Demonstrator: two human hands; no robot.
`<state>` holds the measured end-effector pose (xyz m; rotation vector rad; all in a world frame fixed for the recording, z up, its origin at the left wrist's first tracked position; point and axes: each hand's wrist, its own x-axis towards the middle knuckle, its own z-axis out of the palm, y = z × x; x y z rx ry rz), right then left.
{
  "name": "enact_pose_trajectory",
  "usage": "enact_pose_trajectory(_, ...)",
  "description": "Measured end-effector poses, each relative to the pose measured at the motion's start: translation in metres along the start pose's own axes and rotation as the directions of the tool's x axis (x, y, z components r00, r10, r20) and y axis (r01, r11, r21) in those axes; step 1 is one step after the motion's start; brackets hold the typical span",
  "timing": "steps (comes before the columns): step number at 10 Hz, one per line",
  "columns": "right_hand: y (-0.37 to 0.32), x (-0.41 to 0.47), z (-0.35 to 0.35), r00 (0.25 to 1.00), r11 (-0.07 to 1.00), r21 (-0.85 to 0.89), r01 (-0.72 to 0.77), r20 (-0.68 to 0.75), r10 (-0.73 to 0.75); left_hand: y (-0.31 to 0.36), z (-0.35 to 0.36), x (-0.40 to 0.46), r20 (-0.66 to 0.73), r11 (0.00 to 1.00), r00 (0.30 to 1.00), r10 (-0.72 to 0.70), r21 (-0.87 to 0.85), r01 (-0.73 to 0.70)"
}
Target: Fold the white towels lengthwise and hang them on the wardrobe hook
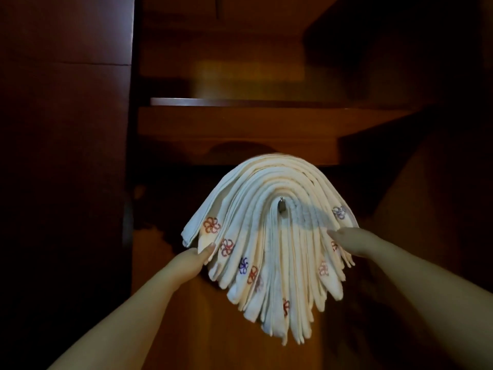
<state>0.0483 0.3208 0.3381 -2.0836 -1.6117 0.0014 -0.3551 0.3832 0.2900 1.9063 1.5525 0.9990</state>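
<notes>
Several white towels (269,231) with small red and purple flower marks hang folded over a small metal hook (281,204) inside the wardrobe, fanned out in an arch. My left hand (198,256) holds the lower left edge of the outer towels, thumb on top of the cloth. My right hand (344,243) reaches to the right side of the stack; its fingers lie against the towel ends and are partly hidden behind them.
A dark wooden wardrobe surrounds the towels. A wooden shelf (240,102) crosses above the hook. The wardrobe's side panel (66,156) stands to the left and another dark panel (440,182) to the right. The light is dim.
</notes>
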Motion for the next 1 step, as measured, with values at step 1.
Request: enact_pose_trajectory(1,-0.0159,-0.0419,0.0019,0.999,0.992,-0.129,0.010,-0.031,-0.014,0.0003,-0.0064,-0.0355,-0.030,0.992,0.997,0.075,0.107,-0.071)
